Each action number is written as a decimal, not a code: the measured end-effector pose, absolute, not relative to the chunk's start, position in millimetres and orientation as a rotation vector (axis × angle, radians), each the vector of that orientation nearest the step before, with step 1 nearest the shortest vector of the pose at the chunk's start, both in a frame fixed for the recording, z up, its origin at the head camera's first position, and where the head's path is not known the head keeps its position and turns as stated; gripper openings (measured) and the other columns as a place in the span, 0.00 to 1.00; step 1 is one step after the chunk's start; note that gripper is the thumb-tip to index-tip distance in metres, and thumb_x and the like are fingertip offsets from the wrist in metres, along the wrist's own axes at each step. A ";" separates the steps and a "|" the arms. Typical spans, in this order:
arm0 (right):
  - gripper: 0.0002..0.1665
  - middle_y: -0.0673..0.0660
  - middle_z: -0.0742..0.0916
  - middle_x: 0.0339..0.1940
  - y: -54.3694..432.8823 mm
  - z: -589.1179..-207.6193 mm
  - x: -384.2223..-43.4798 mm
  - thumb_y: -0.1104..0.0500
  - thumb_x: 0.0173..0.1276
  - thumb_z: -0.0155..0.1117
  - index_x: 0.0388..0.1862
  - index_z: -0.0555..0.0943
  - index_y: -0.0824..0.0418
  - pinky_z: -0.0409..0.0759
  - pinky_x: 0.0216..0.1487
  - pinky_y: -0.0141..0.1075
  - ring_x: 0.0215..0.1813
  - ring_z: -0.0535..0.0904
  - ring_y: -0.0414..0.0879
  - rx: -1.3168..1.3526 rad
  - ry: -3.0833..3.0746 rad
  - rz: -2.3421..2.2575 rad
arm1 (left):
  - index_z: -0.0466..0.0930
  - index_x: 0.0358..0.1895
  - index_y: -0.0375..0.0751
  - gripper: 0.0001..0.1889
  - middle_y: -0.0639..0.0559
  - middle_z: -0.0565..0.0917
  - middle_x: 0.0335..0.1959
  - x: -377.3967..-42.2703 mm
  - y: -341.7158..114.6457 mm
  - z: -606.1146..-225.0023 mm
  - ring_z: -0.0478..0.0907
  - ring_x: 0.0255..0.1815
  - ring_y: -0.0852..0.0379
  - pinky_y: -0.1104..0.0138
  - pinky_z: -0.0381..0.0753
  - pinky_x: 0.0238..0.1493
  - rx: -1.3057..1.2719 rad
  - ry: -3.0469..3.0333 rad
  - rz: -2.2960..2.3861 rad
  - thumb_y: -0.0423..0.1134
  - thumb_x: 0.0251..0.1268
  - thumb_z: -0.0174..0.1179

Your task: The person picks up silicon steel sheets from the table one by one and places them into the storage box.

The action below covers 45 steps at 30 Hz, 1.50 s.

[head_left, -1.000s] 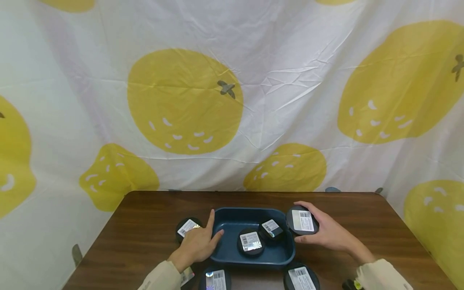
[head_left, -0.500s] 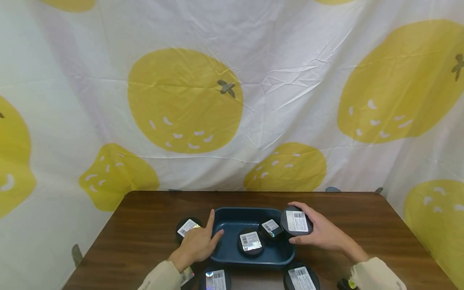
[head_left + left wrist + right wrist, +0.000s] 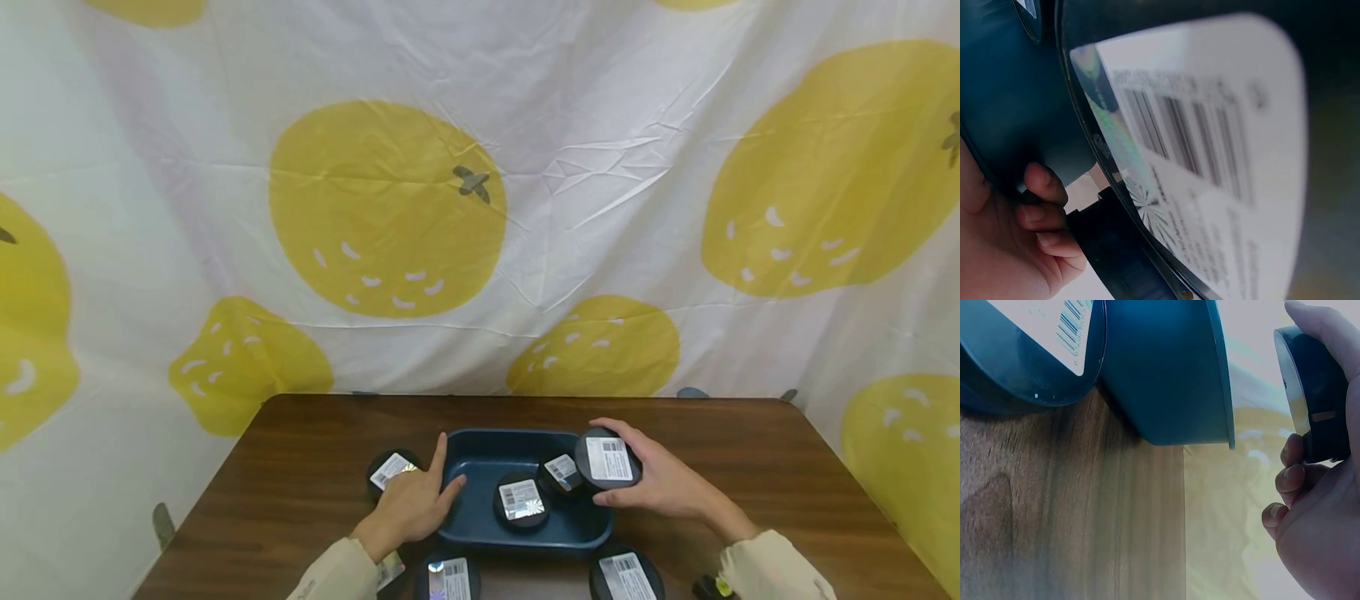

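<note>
My right hand (image 3: pixel 660 485) grips a round black container (image 3: pixel 609 458) with a white barcode label, thumb and fingers around its side. This container is raised over the right rim of a dark blue tray (image 3: pixel 480 467). Two similar containers lie inside the tray, one near the middle (image 3: pixel 521 502) and one against the right part (image 3: pixel 561 473), partly covered. At the tray's left rim, my left hand (image 3: pixel 408 507) holds the edge, index finger straight along the outside and thumb over the inside. In the left wrist view, its other fingers (image 3: pixel 1047 212) curl beside the tray wall.
More labelled round containers stand on the wooden table (image 3: pixel 300 475): one left of the tray (image 3: pixel 390 468), two in front (image 3: pixel 447 577) (image 3: pixel 628 575), another half hidden by the left sleeve. A small black and yellow thing (image 3: pixel 708 587) lies near the right sleeve. A fruit-patterned cloth (image 3: pixel 585 200) hangs behind.
My right hand has moved left with its container, from beside the tray's right edge to over the rim. My left hand keeps its place on the tray.
</note>
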State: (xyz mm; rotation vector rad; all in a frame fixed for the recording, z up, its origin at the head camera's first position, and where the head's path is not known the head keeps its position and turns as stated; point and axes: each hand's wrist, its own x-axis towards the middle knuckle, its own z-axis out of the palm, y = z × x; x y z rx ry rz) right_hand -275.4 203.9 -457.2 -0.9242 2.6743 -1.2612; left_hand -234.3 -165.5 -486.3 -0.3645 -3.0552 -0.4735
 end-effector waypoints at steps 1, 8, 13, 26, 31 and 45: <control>0.53 0.52 0.78 0.58 203.5 -457.1 -275.3 0.45 0.50 0.82 0.72 0.63 0.44 0.76 0.51 0.39 0.53 0.76 0.50 -0.916 2.674 -1.261 | 0.46 0.79 0.34 0.40 0.51 0.76 0.17 -234.2 -165.5 -486.5 0.76 0.22 0.55 0.58 0.76 0.31 -0.364 -3.056 -0.473 0.58 0.77 0.45; 0.53 0.54 0.78 0.58 201.4 -456.6 -275.9 0.46 0.51 0.81 0.73 0.63 0.44 0.76 0.51 0.38 0.53 0.76 0.50 -0.956 2.663 -1.261 | 0.47 0.79 0.35 0.40 0.53 0.74 0.15 -234.6 -166.1 -487.5 0.75 0.20 0.56 0.59 0.75 0.30 -0.358 -3.056 -0.474 0.58 0.77 0.45; 0.53 0.53 0.78 0.59 199.0 -456.1 -275.6 0.44 0.50 0.81 0.73 0.62 0.42 0.76 0.51 0.38 0.53 0.76 0.49 -0.940 2.663 -1.248 | 0.47 0.79 0.34 0.40 0.52 0.74 0.15 -234.9 -166.1 -488.3 0.75 0.20 0.56 0.58 0.76 0.30 -0.361 -3.058 -0.483 0.58 0.77 0.45; 0.53 0.53 0.78 0.59 192.7 -456.2 -275.2 0.45 0.51 0.81 0.73 0.63 0.41 0.75 0.52 0.39 0.53 0.76 0.49 -0.990 2.643 -1.256 | 0.46 0.79 0.35 0.40 0.52 0.75 0.15 -233.6 -165.2 -486.0 0.76 0.21 0.55 0.58 0.76 0.31 -0.358 -3.059 -0.485 0.58 0.77 0.44; 0.52 0.53 0.77 0.60 188.8 -456.0 -274.6 0.46 0.51 0.81 0.72 0.63 0.40 0.75 0.53 0.40 0.55 0.75 0.50 -0.979 2.630 -1.252 | 0.46 0.79 0.34 0.40 0.51 0.76 0.16 -233.9 -165.2 -485.9 0.76 0.21 0.55 0.57 0.76 0.31 -0.360 -3.064 -0.484 0.58 0.77 0.44; 0.55 0.51 0.77 0.59 171.1 -462.7 -273.0 0.44 0.51 0.81 0.74 0.63 0.53 0.73 0.55 0.38 0.55 0.75 0.46 -1.096 2.566 -1.229 | 0.48 0.79 0.34 0.40 0.48 0.80 0.19 -233.2 -165.4 -486.9 0.80 0.25 0.53 0.56 0.78 0.33 -0.366 -3.045 -0.466 0.57 0.77 0.45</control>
